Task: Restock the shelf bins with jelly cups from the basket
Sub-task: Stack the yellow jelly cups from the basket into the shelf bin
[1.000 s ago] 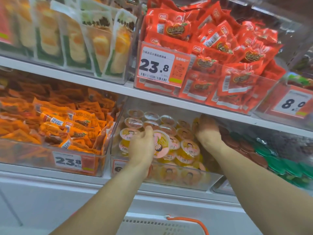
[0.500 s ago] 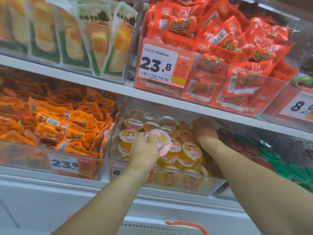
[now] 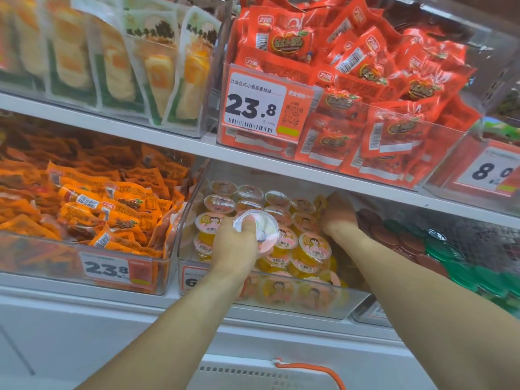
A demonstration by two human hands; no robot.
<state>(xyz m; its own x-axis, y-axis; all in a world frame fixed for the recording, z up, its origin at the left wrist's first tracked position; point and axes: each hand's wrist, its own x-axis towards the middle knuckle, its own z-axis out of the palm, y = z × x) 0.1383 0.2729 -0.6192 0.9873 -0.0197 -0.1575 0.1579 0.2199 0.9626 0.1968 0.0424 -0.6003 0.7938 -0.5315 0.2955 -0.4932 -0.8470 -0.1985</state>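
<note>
A clear shelf bin (image 3: 349,308) on the lower shelf holds several jelly cups (image 3: 312,246) with pink lids and yellow filling. My left hand (image 3: 233,249) is over the bin's front and grips one jelly cup (image 3: 266,236), tilted so its lid faces right. My right hand (image 3: 337,213) reaches deep into the back right of the same bin, fingers curled down among the cups; what it holds is hidden. The white basket (image 3: 253,375) with an orange handle (image 3: 315,371) shows at the bottom edge, below my arms.
An upper shelf board (image 3: 281,161) hangs close above the bin. Left of it sits a bin of orange snack packs (image 3: 107,209); to the right lie green and brown discs (image 3: 439,249). Above are red packets (image 3: 365,80) with a 23.8 price tag and pale pouches (image 3: 126,66).
My left hand has turned the jelly cup and shifted it slightly lower over the bin. My right hand stays at the back of the bin. The camera has drifted a little.
</note>
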